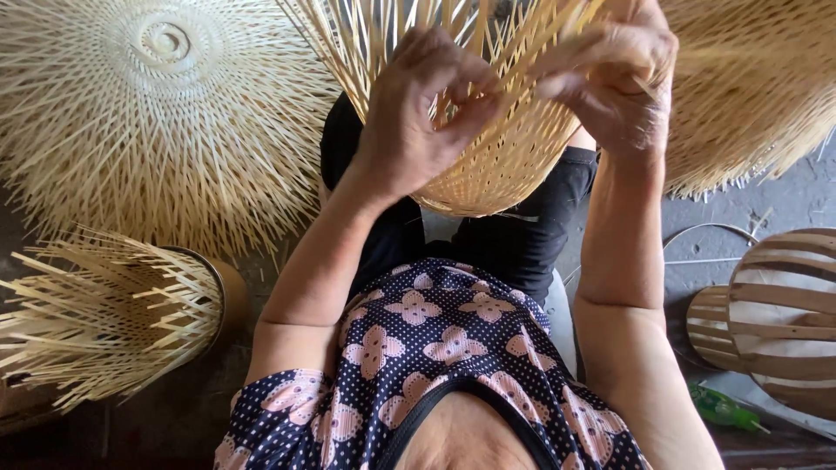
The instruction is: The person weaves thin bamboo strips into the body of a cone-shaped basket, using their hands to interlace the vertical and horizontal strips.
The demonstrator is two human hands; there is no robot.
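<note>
Now the left hand point(418, 109) and the right hand point(614, 83) both pinch thin bamboo strips point(383, 35) on a half-woven basket point(496, 165). It rests on the person's lap, between two finished woven pieces.

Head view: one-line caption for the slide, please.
Both hands, left hand and right hand, work strips of a half-woven bamboo basket over the lap.

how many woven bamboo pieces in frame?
4: one in the hands, a round one upper left, one lower left, one upper right. More may lie outside the frame.
</note>
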